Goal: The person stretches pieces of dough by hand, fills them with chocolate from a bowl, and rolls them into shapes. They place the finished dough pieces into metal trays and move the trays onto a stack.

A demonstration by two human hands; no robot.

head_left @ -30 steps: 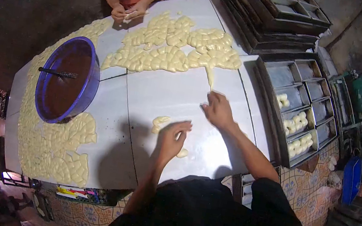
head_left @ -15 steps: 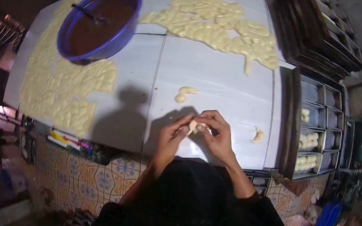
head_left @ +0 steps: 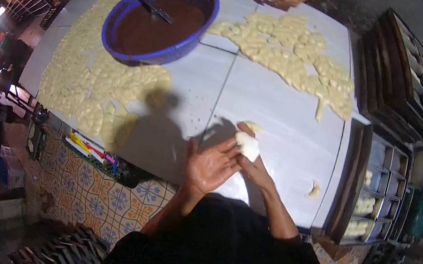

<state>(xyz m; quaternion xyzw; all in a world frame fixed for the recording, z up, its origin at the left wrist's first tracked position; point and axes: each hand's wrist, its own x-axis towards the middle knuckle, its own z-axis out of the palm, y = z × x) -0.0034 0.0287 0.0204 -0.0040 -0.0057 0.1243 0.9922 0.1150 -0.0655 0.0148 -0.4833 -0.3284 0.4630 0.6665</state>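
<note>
grasp: the right hand [head_left: 256,172] pinches a pale, flattened dough piece [head_left: 248,146] between thumb and fingers, just above the counter [head_left: 282,150]. the left hand [head_left: 209,168] is spread, palm up, beside it; whether its fingertips touch the dough appears uncertain at this angle. support the piece from beneath and apply light, even thumb pressure; a hard pinch could thin or tear it. keep the left palm level as a rest. maintain clearance from the loose piece [head_left: 252,126] just beyond the fingers, to avoid sticking.
</note>
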